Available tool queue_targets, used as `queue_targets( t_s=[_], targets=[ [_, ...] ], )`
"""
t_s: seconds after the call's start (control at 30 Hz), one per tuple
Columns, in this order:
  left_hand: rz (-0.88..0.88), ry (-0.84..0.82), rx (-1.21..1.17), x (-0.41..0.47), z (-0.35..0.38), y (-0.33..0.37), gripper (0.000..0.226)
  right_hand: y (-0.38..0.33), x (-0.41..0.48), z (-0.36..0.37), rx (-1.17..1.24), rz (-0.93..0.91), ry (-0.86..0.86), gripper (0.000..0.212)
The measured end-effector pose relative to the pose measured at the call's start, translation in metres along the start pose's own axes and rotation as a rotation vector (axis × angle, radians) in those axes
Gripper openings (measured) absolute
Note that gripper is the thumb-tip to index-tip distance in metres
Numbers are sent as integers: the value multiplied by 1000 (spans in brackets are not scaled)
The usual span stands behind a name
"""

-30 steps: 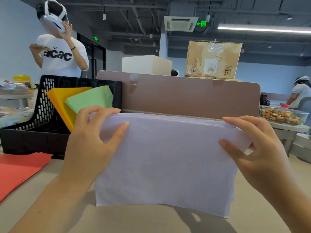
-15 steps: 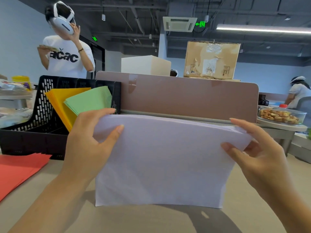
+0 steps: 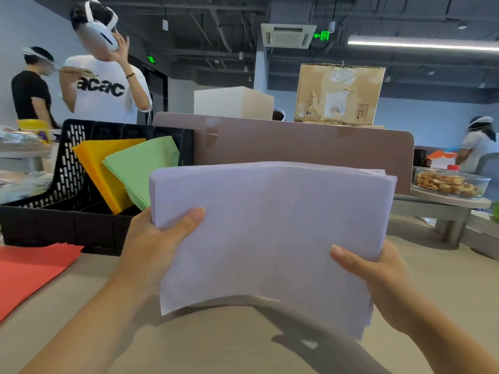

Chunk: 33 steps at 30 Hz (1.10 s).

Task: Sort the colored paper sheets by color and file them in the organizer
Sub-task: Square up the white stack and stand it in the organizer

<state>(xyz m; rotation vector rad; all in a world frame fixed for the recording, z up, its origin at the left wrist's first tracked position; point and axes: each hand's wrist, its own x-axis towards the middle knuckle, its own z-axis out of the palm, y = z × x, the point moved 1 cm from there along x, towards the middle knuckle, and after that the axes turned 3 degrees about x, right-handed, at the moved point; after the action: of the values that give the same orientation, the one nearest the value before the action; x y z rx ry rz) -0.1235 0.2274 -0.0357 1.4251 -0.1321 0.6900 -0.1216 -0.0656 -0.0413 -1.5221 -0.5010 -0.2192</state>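
Red sheets (image 3: 27, 271) lie loose on the desk (image 3: 216, 344), unfiled. The organizer (image 3: 67, 222) already has orange sheets (image 3: 108, 163) and green sheets (image 3: 145, 168). Left hand (image 3: 151, 247) grips the lilac stack (image 3: 270, 233), fingers wrapped round its edge, and right hand (image 3: 378, 276) does likewise. The stack is thick, slightly bowed and off the desk. Step: filing lilac. Next: carry it left into a free slot.

The white T-shirt (image 3: 108, 101) of the person standing at the back bore black lowercase letters reading "acac"; a green exit sign (image 3: 322, 36) glowed under the ceiling, its marks too small to read; the cardboard box (image 3: 340, 94) carried printed symbols and a label, none legible.
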Motion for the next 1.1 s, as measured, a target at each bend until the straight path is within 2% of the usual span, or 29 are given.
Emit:
queue_targets(
  t_s=[0.07, 0.13, 0.17, 0.27, 0.3, 0.33, 0.4, 0.43, 0.5, 0.57, 0.67, 0.7, 0.77, 0.83, 0.9, 0.93, 1.0, 1.03, 1.1],
  targets=[
    [-103, -98, -103, 4, -6, -18, 46, 14, -3, -2, 31, 76, -15, 49],
    [-236, -150, -138, 0, -8, -33, 82, 35, -7, -3, 36, 163, 26, 59],
    [-287, -139, -145, -2, -8, -39, 86, 44, -10, -4, 54, 179, 57, 60],
    [-327, -102, -144, -7, -7, -51, 47, 60, -13, -5, 39, 165, 117, 42],
    [-330, -88, -139, -7, -9, -52, 44, 62, -14, -4, 24, 163, 126, 38],
    [-332, -107, -145, -7, -11, -54, 51, 64, -14, -4, 16, 172, 119, 39],
    [-352, -165, -146, -8, -12, -59, 79, 67, -16, -4, 29, 213, 111, 54],
    [-358, -166, -111, -9, -12, -59, 82, 66, -17, -3, 46, 232, 115, 56],
    [-337, -139, -44, -9, -9, -60, 58, 63, -18, -2, 53, 254, 109, 55],
    [-298, -107, -19, -5, -10, -55, 42, 61, -16, -5, 21, 261, 101, 78],
    [-268, -156, -68, 3, -14, -53, 70, 52, -14, -10, 70, 288, 72, 66],
    [-272, -172, -70, 2, -14, -51, 65, 50, -13, -10, 83, 291, 71, 68],
    [-269, -172, -16, 0, -12, -51, 27, 48, -12, -7, 110, 285, 109, 76],
    [-236, -128, 29, -1, -9, -48, 13, 44, -11, -3, 124, 267, 146, 54],
    [-191, -118, 15, 2, -11, -44, 24, 34, -9, -2, 118, 222, 173, 38],
    [-173, -123, -37, 3, -12, -39, 43, 29, -8, -3, 125, 194, 178, 39],
    [-175, -156, -126, 5, -15, -29, 79, 18, -7, -2, 143, 133, 142, 59],
    [-174, -170, -143, 5, -15, -26, 85, 14, -7, -1, 140, 112, 132, 63],
    [-141, -143, -109, 1, -10, -21, 73, 11, -7, 1, 123, 77, 151, 58]
  ],
)
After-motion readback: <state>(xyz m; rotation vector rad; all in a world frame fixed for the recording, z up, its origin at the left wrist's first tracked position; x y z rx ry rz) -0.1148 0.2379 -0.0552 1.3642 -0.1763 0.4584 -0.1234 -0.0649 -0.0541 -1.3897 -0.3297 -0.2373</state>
